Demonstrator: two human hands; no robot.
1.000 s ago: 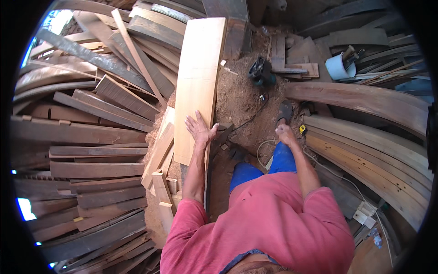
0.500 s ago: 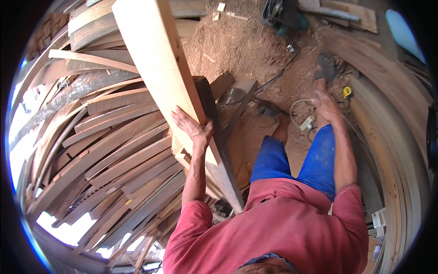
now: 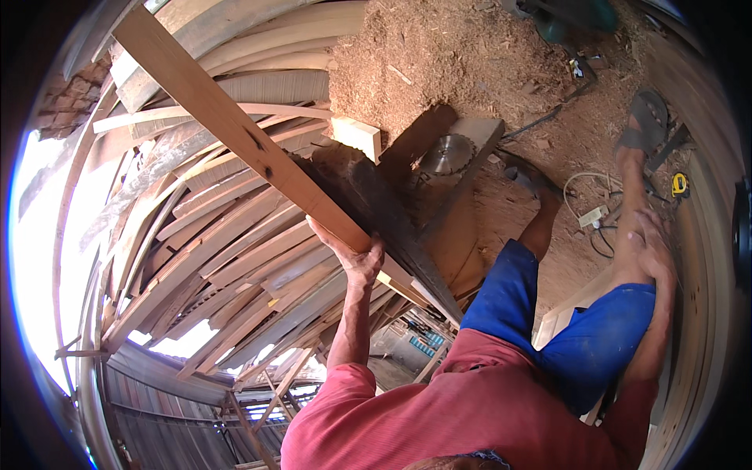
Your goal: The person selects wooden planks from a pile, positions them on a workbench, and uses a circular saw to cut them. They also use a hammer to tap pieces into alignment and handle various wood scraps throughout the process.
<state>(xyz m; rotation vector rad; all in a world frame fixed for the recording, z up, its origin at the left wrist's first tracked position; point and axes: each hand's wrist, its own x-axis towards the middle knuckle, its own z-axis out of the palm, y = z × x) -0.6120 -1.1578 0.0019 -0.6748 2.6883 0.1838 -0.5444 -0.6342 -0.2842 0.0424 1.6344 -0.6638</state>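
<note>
A long, squared wooden plank (image 3: 247, 142) slants from the upper left toward me, its narrow knotty edge facing up. My left hand (image 3: 354, 252) grips its near end, with the thumb on one side and the fingers on the other, partly hidden under the wood. Beneath and beside the plank is a dark, rough timber (image 3: 356, 184). My right hand (image 3: 648, 247) holds no object; it lies on my right leg just below the knee, fingers stretched out.
Stacked boards (image 3: 235, 235) fill the left side. A circular saw blade (image 3: 448, 155) lies flat beyond the dark timber. Sawdust (image 3: 407, 55) covers the ground. A yellow tape measure (image 3: 679, 185), a white socket block (image 3: 593, 217) with cord, and a dark green power tool (image 3: 576, 19) are on the right.
The plank has been tipped from its broad face onto its side, so the narrow edge now shows. My left hand has shifted its hold to the near end. The view has shifted too.
</note>
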